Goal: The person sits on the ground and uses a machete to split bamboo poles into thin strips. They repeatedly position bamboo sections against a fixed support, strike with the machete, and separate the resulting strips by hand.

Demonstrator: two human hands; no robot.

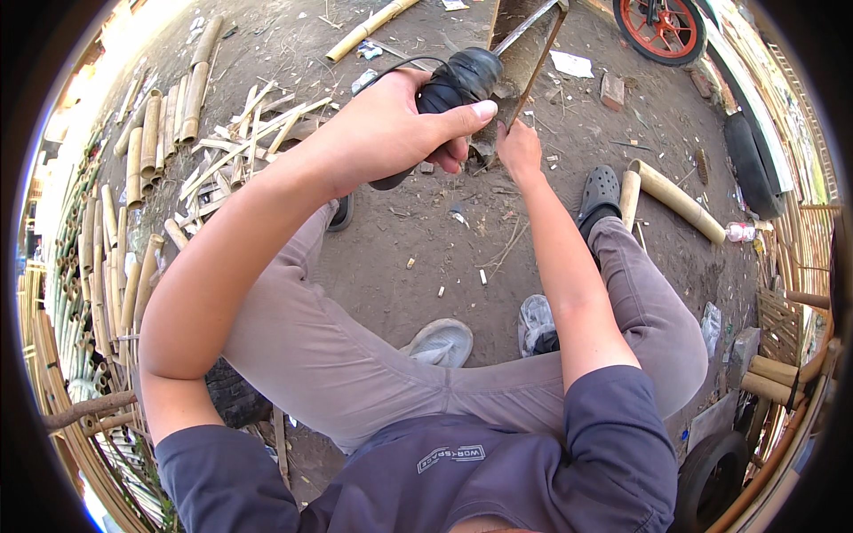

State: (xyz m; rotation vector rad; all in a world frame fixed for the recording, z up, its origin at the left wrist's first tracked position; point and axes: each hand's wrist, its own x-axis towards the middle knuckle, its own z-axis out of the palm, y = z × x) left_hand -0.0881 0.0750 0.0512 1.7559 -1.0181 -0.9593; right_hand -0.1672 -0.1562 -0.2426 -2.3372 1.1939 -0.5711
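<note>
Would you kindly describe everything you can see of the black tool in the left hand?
The black tool is bulky and rounded, with a ridged, wrapped-looking surface, perhaps rubber or tape. A thin black cable loops out on its left. A straight, silvery, metal-looking bar extends from its front, toward the upper right of the view. The left hand grips its body, hiding part of it; a dark section shows below the hand, apparently its other end.

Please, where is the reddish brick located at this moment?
In the head view, the brick lies on the ground at the upper right, just below and right of the white sheet and below the orange-rimmed wheel.
</note>
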